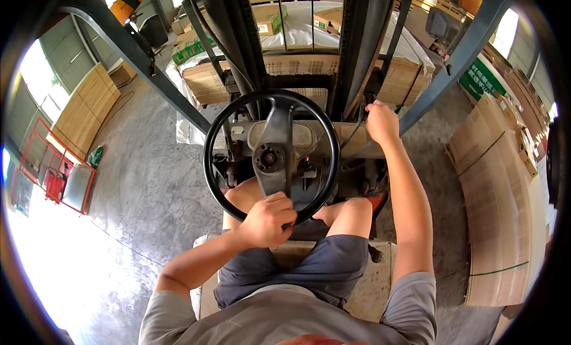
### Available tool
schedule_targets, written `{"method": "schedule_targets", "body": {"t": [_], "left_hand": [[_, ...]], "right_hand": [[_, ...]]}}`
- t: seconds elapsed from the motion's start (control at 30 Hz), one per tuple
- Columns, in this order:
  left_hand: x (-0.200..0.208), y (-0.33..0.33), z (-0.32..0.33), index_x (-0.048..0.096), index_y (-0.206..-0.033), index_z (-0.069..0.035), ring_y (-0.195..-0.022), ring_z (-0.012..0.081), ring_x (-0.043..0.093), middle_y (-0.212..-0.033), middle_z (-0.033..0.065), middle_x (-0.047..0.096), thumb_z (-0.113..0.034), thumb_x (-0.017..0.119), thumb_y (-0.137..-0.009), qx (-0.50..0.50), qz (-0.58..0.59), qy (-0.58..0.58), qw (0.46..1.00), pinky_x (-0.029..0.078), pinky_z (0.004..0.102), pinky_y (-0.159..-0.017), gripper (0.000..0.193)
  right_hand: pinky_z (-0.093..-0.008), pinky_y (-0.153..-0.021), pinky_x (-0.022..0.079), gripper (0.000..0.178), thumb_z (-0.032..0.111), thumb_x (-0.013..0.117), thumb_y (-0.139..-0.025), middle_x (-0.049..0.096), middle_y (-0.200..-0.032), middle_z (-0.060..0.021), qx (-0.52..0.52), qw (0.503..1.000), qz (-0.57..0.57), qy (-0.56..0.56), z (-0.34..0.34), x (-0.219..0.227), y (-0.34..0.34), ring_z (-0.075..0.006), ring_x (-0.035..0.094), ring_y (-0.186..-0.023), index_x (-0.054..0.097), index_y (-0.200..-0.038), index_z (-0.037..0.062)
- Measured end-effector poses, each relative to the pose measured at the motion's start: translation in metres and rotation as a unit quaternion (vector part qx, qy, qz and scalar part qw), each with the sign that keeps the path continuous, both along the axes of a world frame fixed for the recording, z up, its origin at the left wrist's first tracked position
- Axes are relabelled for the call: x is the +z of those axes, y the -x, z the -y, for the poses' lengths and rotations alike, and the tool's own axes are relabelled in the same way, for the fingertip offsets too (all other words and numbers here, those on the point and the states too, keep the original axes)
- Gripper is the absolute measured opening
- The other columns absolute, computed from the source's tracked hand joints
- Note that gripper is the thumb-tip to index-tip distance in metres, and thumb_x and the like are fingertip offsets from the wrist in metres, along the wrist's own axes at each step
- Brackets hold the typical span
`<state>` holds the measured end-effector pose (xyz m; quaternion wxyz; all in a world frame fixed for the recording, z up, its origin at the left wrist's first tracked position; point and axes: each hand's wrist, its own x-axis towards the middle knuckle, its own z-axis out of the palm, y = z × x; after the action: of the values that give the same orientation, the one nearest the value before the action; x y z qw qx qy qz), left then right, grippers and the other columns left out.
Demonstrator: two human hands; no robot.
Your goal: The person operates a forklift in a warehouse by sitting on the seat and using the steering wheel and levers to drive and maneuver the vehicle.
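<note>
I sit at the controls of a forklift, behind its black steering wheel (pixel 269 159). Closed round the lower rim of the wheel is my left hand (pixel 269 220), its fingers curled over the top. My right hand (pixel 382 124) reaches forward to the right of the wheel. Its fingers are wrapped round the top of a control lever (pixel 357 129), and most of the lever's end is hidden in the grip. Ahead of the wheel rises the dark mast (pixel 364 47). Beyond it stands a wide load of stacked brown boards (pixel 205 83) under white plastic sheeting.
Cartons (pixel 269 21) lie on the load. Grey frame posts (pixel 163 89) flank me. At left are a red-framed cart (pixel 89 190) and a tall pale wooden stack (pixel 86 110). A long strapped stack of boards (pixel 496 214) stands close on the right. Concrete floor (pixel 148 160) surrounds the forklift.
</note>
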<state>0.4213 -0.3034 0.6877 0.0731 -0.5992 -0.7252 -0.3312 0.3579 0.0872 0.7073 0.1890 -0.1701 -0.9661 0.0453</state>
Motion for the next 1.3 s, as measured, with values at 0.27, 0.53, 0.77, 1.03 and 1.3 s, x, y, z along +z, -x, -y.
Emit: {"method": "schedule_targets", "body": {"t": [0.27,0.53,0.77,1.03,1.3], "left_hand": [[0.024,0.008,-0.064,0.056,-0.069,-0.008,-0.075,0.0301,0.055,-0.075,0.0071,0.051,-0.002,0.072,-0.059,-0.051,-0.022,-0.039,0.998,0.049,0.041,-0.066,0.02],[0.024,0.009,-0.053,0.063,-0.067,-0.009,-0.069,0.0253,0.062,-0.071,0.0037,0.059,-0.002,0.07,-0.051,-0.085,-0.069,-0.134,0.985,0.054,0.0369,-0.063,0.019],[0.025,0.013,-0.035,0.065,-0.069,-0.007,-0.067,0.0258,0.06,-0.072,0.0046,0.06,0.0,0.069,-0.054,-0.092,-0.038,-0.101,0.99,0.052,0.0354,-0.057,0.017],[0.031,0.002,-0.062,0.063,-0.067,-0.007,-0.066,0.0279,0.06,-0.069,0.0056,0.059,0.001,0.068,-0.054,-0.07,-0.028,-0.12,0.99,0.051,0.0365,-0.057,0.016],[0.03,0.004,-0.041,0.064,-0.069,-0.007,-0.064,0.0292,0.059,-0.069,0.0074,0.06,0.001,0.069,-0.053,-0.075,-0.037,-0.092,0.992,0.05,0.0367,-0.057,0.018]], "right_hand": [[-0.0461,-0.088,0.057,0.029,-0.002,0.059,-0.088,0.07,-0.119,-0.0104,0.007,1.0,-0.019,-0.007,0.0,0.014,0.001,-0.034,0.068,-0.107,0.077,-0.109,0.0058],[-0.0493,-0.081,0.058,0.025,0.014,0.053,-0.094,0.071,-0.112,-0.0122,0.045,0.994,-0.09,-0.036,-0.006,0.018,-0.023,-0.0368,0.072,-0.093,0.076,-0.103,0.011],[-0.0467,-0.079,0.06,0.059,0.01,0.072,-0.085,0.045,-0.15,-0.0183,0.045,0.999,-0.021,0.014,0.068,-0.013,-0.137,-0.0374,0.07,-0.092,0.057,-0.142,0.0136],[-0.0439,-0.079,0.055,0.02,0.018,0.074,-0.086,0.072,-0.101,-0.0122,-0.125,0.951,0.06,0.278,0.074,-0.165,-0.327,-0.0336,0.068,-0.098,0.077,-0.103,0.0079],[-0.0452,-0.067,0.055,0.009,0.013,0.068,-0.092,0.068,-0.084,-0.0122,-0.108,0.969,-0.115,0.192,0.118,-0.154,-0.282,-0.0354,0.067,-0.074,0.071,-0.087,0.0063]]}}
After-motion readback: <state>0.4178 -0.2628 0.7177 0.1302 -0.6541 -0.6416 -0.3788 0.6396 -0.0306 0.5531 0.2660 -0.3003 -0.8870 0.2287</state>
